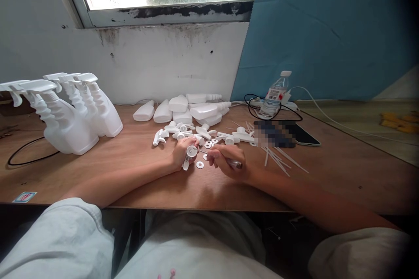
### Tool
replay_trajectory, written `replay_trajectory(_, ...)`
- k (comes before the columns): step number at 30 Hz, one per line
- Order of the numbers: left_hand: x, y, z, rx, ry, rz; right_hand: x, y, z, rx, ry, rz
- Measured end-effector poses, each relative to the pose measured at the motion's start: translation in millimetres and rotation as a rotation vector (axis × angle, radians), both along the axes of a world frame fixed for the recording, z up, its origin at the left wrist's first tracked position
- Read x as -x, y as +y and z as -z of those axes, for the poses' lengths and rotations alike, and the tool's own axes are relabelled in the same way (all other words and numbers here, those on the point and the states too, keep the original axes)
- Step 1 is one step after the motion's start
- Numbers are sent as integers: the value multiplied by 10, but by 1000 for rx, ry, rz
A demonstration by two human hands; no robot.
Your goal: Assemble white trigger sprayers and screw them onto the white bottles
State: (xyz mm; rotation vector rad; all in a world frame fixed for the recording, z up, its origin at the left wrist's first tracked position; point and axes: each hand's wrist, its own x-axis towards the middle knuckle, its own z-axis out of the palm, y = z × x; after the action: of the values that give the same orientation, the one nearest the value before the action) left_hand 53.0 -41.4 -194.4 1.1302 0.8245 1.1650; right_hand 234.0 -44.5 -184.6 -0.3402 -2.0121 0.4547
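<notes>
Head view: left hand closed round white plastic trigger sprayer head, mid-table. Round collar faces up, long axis runs toward person. Right hand pinched on thin metal pick, tip pointing left at collar. White ring washer lies between hands on brown wooden table.

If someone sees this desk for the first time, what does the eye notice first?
First, the two hands at the middle of the wooden table: the left hand holds a white trigger head, the right hand a thin tool. Next, the upright white spray bottles at far left, and capless bottles lying near the wall.
</notes>
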Motion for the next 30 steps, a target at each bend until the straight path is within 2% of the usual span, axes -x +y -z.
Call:
replay_trajectory(10,7,1,10,-8,12,33,125,23,-156,713,224,-145)
replay_trajectory(14,5,11,41,-6,62,47,151,57,-162,880,269,-209)
replay_trajectory(18,-12,14,64,-37,121,4,150,113,-112,963,278,-272)
replay_trajectory(22,16,-17,-6,-126,197,-85,119,198,-81,1031,282,-220)
replay_trajectory(24,70,-30,-58,-269,320,-140,95,225,-88,995,244,-175)
replay_trajectory(28,210,0,-119,-657,746,-222,43,236,-116,823,113,-68)
replay_trajectory(30,263,37,-129,-723,850,-251,24,230,-121,753,62,-18)
